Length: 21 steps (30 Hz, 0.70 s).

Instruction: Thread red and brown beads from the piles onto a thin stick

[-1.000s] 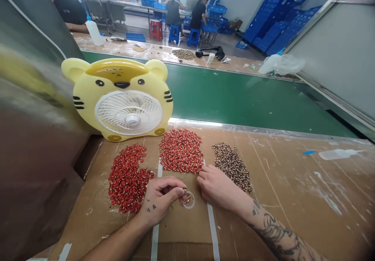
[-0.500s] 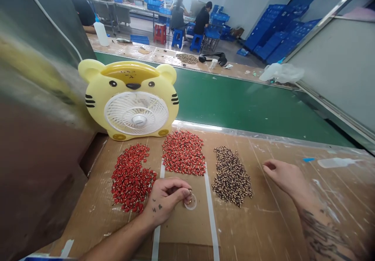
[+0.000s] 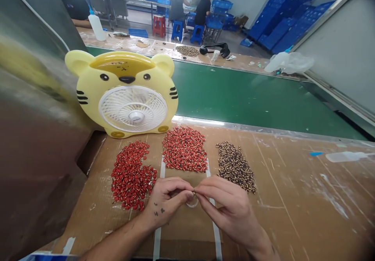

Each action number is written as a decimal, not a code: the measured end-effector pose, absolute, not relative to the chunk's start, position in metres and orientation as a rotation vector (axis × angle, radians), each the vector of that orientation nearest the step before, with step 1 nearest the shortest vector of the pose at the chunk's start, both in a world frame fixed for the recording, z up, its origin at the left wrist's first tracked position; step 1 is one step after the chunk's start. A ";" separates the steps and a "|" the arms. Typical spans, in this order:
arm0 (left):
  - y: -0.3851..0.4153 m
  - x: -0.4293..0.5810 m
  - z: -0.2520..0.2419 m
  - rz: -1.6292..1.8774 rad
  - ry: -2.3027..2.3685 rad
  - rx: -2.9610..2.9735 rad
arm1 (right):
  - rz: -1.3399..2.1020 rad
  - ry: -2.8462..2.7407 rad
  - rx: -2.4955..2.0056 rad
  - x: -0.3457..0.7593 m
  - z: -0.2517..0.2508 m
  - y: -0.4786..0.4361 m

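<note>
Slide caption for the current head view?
Left hand and right hand meet in a pinch near two piles of small red parts and one dark pile.

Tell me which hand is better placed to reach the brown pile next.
Right, most likely. The right hand is just beside the brown pile, while the left hand is farther from it, next to the leftmost red pile.

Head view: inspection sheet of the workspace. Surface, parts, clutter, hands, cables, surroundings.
Surface: brown worktop, scuffed, pale tape strips.
Parts: left red pile, middle red pile, dark-and-tan pile, round clear item partly hidden.
Clutter: tiger-faced fan, bottle on its side, blue piece.
Hands: left hand and right hand pinching together at a tiny piece, detail unclear.
Cables: pale line, likely a cable, upper left.
Surroundings: green surface, blue crates, seated co-workers beyond.
</note>
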<state>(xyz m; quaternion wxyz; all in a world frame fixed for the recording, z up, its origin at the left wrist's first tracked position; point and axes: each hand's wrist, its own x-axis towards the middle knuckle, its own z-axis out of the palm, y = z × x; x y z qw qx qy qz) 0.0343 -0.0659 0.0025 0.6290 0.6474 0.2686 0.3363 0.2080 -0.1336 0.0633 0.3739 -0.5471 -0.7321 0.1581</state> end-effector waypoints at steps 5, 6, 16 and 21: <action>-0.065 0.034 0.005 0.817 0.608 1.539 | 0.364 -1.890 -1.422 0.207 0.062 -0.134; -0.065 0.034 0.006 0.829 0.610 1.556 | 0.351 -1.887 -1.428 0.206 0.062 -0.134; -0.065 0.032 0.004 0.932 0.586 1.741 | 0.277 -1.905 -1.473 0.199 0.063 -0.131; -0.063 0.031 0.006 0.944 0.541 1.812 | 0.299 -1.931 -1.495 0.199 0.063 -0.131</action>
